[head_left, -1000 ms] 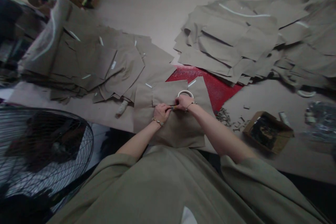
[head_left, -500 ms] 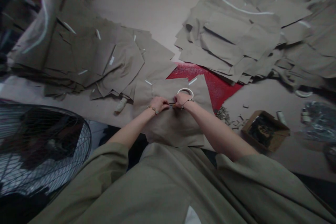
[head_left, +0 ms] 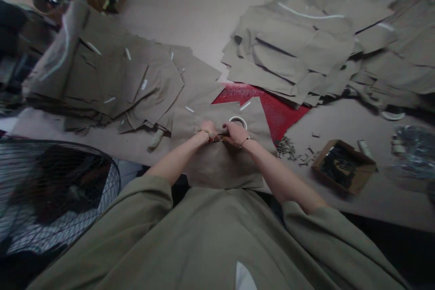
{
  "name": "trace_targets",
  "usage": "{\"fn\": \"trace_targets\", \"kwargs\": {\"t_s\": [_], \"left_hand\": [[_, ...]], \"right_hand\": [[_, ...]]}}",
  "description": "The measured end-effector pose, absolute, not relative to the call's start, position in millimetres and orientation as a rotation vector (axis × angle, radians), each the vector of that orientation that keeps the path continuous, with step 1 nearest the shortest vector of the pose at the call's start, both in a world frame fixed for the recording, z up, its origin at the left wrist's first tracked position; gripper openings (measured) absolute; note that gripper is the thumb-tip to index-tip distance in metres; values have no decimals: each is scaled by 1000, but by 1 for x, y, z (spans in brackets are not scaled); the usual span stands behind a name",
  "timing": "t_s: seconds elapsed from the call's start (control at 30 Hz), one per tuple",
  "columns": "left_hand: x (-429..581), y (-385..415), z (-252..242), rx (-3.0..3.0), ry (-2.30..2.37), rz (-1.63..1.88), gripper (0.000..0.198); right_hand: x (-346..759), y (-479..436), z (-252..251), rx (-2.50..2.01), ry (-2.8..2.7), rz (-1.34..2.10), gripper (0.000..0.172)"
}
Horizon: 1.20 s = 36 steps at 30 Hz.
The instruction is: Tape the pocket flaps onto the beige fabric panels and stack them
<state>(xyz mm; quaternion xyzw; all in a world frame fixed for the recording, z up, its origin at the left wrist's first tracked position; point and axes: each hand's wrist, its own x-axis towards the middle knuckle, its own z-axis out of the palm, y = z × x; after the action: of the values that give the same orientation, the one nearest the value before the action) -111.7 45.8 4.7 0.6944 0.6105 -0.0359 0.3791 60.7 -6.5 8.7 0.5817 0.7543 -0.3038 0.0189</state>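
A khaki fabric panel [head_left: 224, 167] lies in front of me, with short white strips near its top corners. My left hand [head_left: 210, 130] is closed, its fingers pinching the cloth at a narrow dark slit in the middle of the panel. Close by on the right, my right hand [head_left: 236, 135] is also closed, gripping the other end of that slit. Between the fingertips shows a small dark strip [head_left: 220, 138], too blurred to name. Just beyond my right hand is a white ring [head_left: 238, 120], like a tape roll.
Stacks of khaki panels lie at left [head_left: 112, 72] and right [head_left: 299, 45]. A red surface [head_left: 251, 95] shows beyond the panel. To the right are scattered small metal pieces [head_left: 287, 148], a cardboard box [head_left: 319, 163] and a clear plastic bag [head_left: 416, 149]. A wire-caged fan [head_left: 113, 172] stands lower left.
Both hands have turned inward and come closer together at the slit, covering more of the small strip. The view has shifted slightly.
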Motion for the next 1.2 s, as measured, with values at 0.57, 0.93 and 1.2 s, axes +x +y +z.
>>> {"fn": "trace_targets", "kwargs": {"t_s": [0.57, 0.93, 1.2], "left_hand": [[-104, -81, 52, 1872, 1149, 567, 14], [-127, -110, 43, 2165, 1061, 578, 28], [-118, -113, 54, 2266, 1208, 358, 23]], "right_hand": [[53, -135, 61, 2328, 2120, -1194, 68], [55, -147, 67, 2316, 2080, -1340, 25], [51, -149, 70, 2339, 1921, -1316, 25]]}}
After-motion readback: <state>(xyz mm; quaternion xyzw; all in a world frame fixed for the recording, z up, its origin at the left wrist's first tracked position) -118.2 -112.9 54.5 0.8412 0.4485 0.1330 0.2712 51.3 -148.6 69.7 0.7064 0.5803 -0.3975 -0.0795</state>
